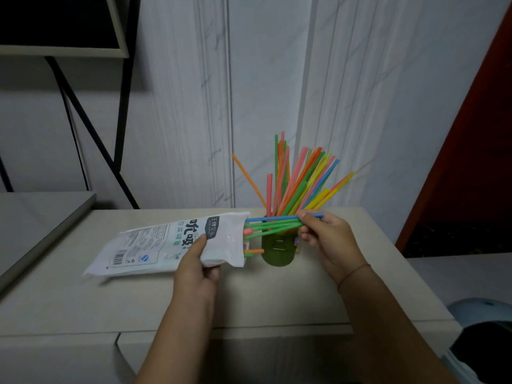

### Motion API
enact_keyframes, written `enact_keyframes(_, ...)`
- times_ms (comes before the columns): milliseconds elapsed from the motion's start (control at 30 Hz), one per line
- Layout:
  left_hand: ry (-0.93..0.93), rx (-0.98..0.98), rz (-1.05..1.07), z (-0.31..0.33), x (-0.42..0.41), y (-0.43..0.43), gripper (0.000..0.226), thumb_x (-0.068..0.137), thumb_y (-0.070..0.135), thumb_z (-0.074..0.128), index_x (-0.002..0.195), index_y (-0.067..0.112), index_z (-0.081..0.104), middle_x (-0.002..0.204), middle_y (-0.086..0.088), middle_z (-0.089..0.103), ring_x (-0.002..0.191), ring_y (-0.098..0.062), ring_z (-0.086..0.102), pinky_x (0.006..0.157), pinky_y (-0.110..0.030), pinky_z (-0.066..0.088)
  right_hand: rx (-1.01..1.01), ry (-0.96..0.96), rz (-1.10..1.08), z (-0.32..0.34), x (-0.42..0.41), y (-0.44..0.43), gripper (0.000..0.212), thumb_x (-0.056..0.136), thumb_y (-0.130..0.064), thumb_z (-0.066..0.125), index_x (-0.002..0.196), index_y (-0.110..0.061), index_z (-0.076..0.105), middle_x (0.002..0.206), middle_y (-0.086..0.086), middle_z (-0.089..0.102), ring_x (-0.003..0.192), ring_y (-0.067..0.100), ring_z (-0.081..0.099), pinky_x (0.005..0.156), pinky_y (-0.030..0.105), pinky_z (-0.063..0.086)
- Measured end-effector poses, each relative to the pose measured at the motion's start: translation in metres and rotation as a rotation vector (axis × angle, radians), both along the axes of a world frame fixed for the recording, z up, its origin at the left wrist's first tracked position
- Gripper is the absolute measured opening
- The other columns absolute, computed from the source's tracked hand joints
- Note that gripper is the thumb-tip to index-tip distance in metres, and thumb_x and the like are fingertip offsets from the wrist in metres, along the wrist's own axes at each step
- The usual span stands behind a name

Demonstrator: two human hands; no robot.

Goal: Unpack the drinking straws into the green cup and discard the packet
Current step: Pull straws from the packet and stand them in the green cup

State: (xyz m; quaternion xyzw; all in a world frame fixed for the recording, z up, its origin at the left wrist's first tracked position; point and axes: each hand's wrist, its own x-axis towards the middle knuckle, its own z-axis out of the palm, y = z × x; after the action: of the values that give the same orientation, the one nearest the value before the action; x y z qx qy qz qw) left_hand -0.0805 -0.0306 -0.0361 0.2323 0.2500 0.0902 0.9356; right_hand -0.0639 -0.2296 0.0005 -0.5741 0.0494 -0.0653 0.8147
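Two hands pull straws from a bag.
The left hand [196,261] pinches the packet [177,242]; right hand [327,236] fingers squeeze green and blue straws [274,221] before the green cup [278,250].

The upper rim of the green cup [278,252] is hidden behind the bundle of straws [273,223] crossing in front of it, and its right side sits behind the right hand [329,239]. The far ends of those straws stay out of sight inside the packet [171,242], so their count cannot be told. Most of the left hand's fingers are tucked under the packet; only the thumb shows on top of the left hand [198,268]. The small print and barcode on the packet are too small to read. The light-blue object [483,310] at lower right is cut off by the picture's edge and cannot be identified.
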Motion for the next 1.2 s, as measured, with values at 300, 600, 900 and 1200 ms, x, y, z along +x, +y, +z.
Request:
enact_keyframes(300, -0.033, -0.006, -0.028, -0.001, -0.002, -0.011, 0.025, 0.086, -0.001, 0.062, 0.103, 0.016, 0.057, 0.087, -0.004, 0.073, 0.077, -0.015, 0.070, 0.062, -0.035, 0.058, 0.139, 0.036, 0.203, -0.008, -0.007, 0.032, 0.010, 0.087, -0.001, 0.059, 0.094, 0.005, 0.063, 0.068, 0.007, 0.056, 0.045, 0.005, 0.052, 0.045, 0.015, 0.045)
enact_keyframes(600, -0.033, 0.009, -0.034, 0.002, -0.005, -0.007, 0.026, 0.085, -0.002, 0.063, 0.105, 0.015, 0.059, 0.082, -0.002, 0.073, 0.063, -0.012, 0.071, 0.049, -0.031, 0.059, 0.148, 0.041, 0.173, -0.002, -0.007, 0.025, 0.010, 0.087, 0.001, 0.057, 0.079, -0.001, 0.063, 0.057, 0.003, 0.060, 0.041, 0.004, 0.049, 0.040, 0.015, 0.042)
enact_keyframes(900, -0.042, -0.025, -0.044, 0.003, -0.004, -0.011, 0.019, 0.085, -0.003, 0.063, 0.095, 0.013, 0.061, 0.066, 0.000, 0.074, 0.079, -0.016, 0.069, 0.065, -0.038, 0.058, 0.152, 0.016, 0.205, -0.007, -0.009, 0.037, 0.030, 0.084, -0.001, 0.063, 0.110, 0.014, 0.059, 0.077, 0.010, 0.055, 0.051, 0.006, 0.051, 0.049, 0.017, 0.048)
enact_keyframes(1200, -0.039, -0.026, 0.012, -0.003, -0.001, -0.004, 0.020, 0.085, -0.001, 0.064, 0.097, 0.014, 0.058, 0.068, -0.001, 0.074, 0.060, -0.012, 0.072, 0.060, -0.034, 0.060, 0.112, -0.056, 0.012, 0.003, -0.005, 0.017, 0.004, 0.086, -0.004, 0.062, 0.084, 0.000, 0.064, 0.046, -0.003, 0.053, 0.043, 0.006, 0.049, 0.045, 0.017, 0.046)
